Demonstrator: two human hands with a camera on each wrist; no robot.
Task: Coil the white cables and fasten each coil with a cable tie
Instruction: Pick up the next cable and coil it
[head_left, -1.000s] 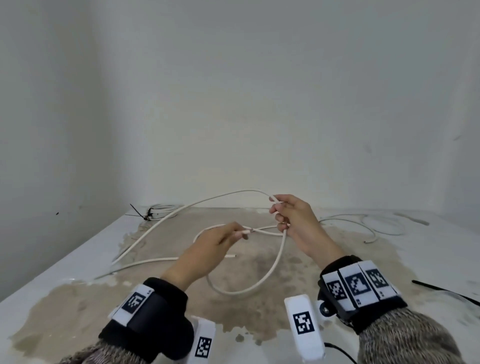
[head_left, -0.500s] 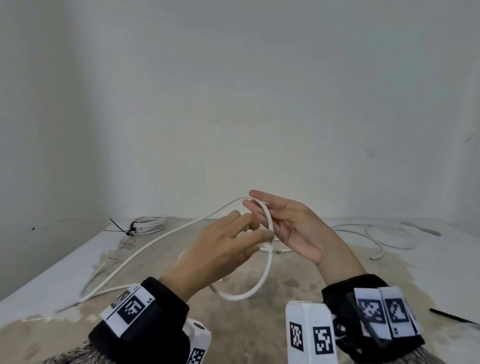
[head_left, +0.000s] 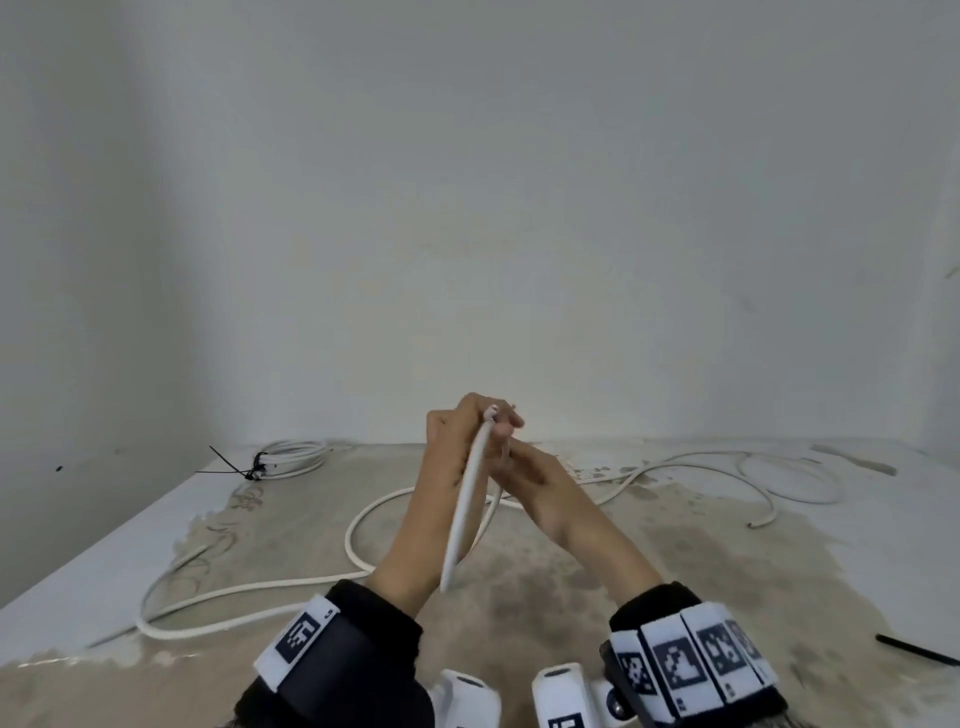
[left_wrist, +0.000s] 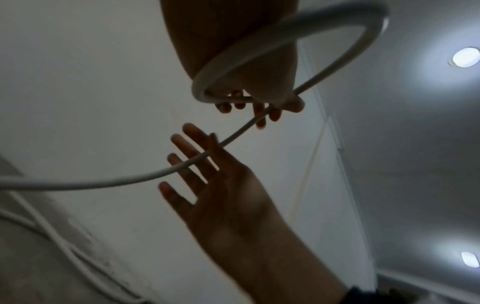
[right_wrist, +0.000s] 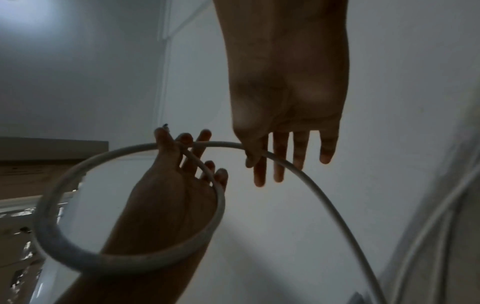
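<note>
My left hand (head_left: 467, 441) is raised above the table and grips the top of a single loop of white cable (head_left: 467, 499), which hangs edge-on down my forearm. In the left wrist view the loop (left_wrist: 285, 26) circles the left hand (left_wrist: 259, 98). Just behind it, my right hand (head_left: 535, 478) has straight, spread fingers, and the cable's free run passes between its thumb and forefinger (right_wrist: 255, 153). The right wrist view shows the loop (right_wrist: 52, 205) round the left hand (right_wrist: 176, 185). The rest of the cable (head_left: 353, 530) trails over the table to the left.
A finished coil (head_left: 291, 457) bound with a black cable tie (head_left: 234, 470) lies at the back left. Another loose white cable (head_left: 779, 467) sprawls at the back right. A spare black cable tie (head_left: 914, 656) lies at the right edge of the stained table (head_left: 571, 597).
Both hands have risen and come together. The loop passed into my left hand and turned edge-on. My right hand straightened its fingers and now holds the trailing run.
</note>
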